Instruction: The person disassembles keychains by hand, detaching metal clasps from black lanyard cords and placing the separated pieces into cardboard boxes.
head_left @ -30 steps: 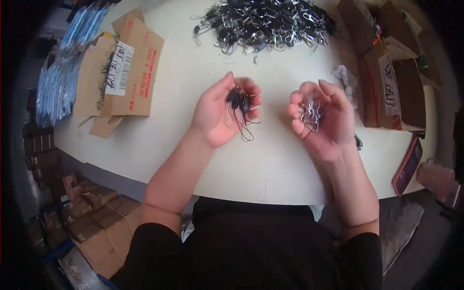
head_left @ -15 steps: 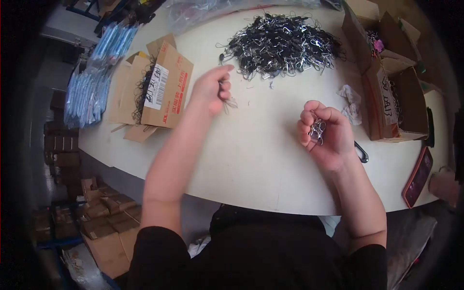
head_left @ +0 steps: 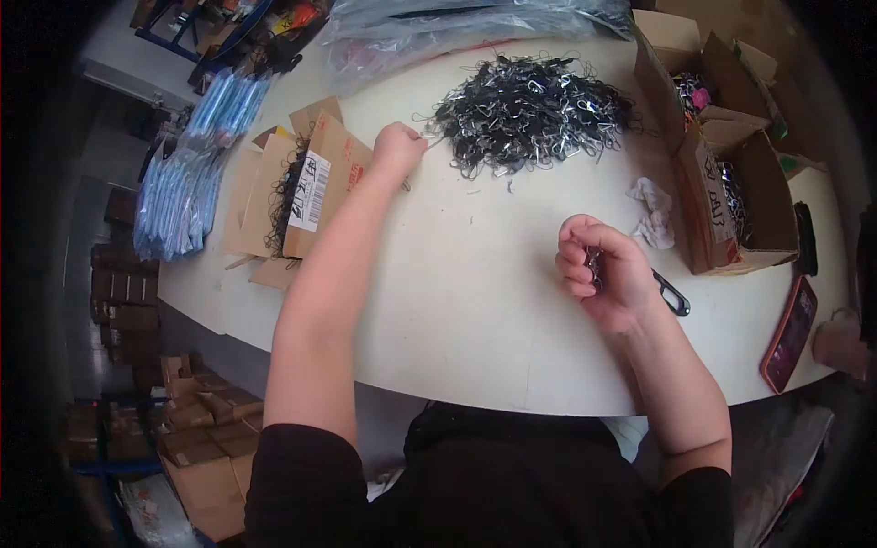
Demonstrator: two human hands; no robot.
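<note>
My left hand [head_left: 399, 149] is closed at the left edge of a pile of black cord straps with silver metal clips [head_left: 534, 119]. A thin cord shows at its fingertips and a dark loop pokes out below the hand, so it grips cord straps, mostly hidden by the fingers. My right hand [head_left: 607, 274] is curled palm up above the table, around a small bunch of silver metal clips [head_left: 594, 265]. Beside its wrist lies a black carabiner-like tool [head_left: 671, 294].
On the left stands an open carton [head_left: 333, 173] with black cords, near bagged blue packs [head_left: 178, 205]. Cartons [head_left: 713, 205] holding clips stand at the right, by crumpled tissue [head_left: 652, 215] and a phone [head_left: 790, 333]. Clear plastic bags [head_left: 475, 32] lie at the back of the table [head_left: 457, 301].
My left hand has turned over and moved slightly up towards the pile's left edge. My right hand has curled tighter around the metal clips. The view has tilted slightly.
</note>
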